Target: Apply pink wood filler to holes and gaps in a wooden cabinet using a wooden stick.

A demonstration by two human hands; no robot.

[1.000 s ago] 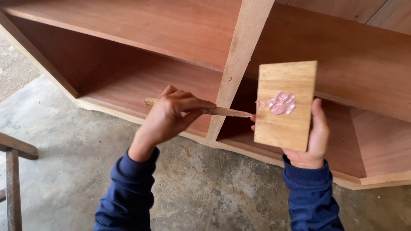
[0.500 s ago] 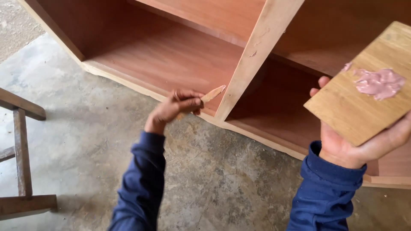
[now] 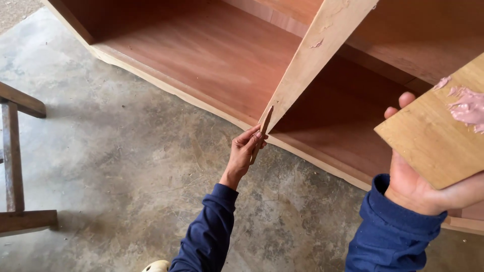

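Observation:
My left hand (image 3: 243, 155) grips a thin wooden stick (image 3: 263, 131). The stick's tip touches the foot of the pale upright divider (image 3: 310, 60) of a reddish-brown wooden cabinet (image 3: 212, 55) that stands on the floor. My right hand (image 3: 421, 186) holds a small light wooden board (image 3: 436, 138) at the right edge of the view. A smear of pink putty (image 3: 469, 108) sits on the board's top face. Both arms wear dark blue sleeves.
The floor is rough grey concrete (image 3: 126, 166). A dark wooden frame (image 3: 15, 161) stands at the left edge. The cabinet's front bottom rail (image 3: 166, 85) runs diagonally across the view. A pale shoe tip (image 3: 154, 266) shows at the bottom.
My left hand moved down and right, turning the stick upright against the divider's foot. The board in my right hand shifted further right. The view has tilted lower toward the floor.

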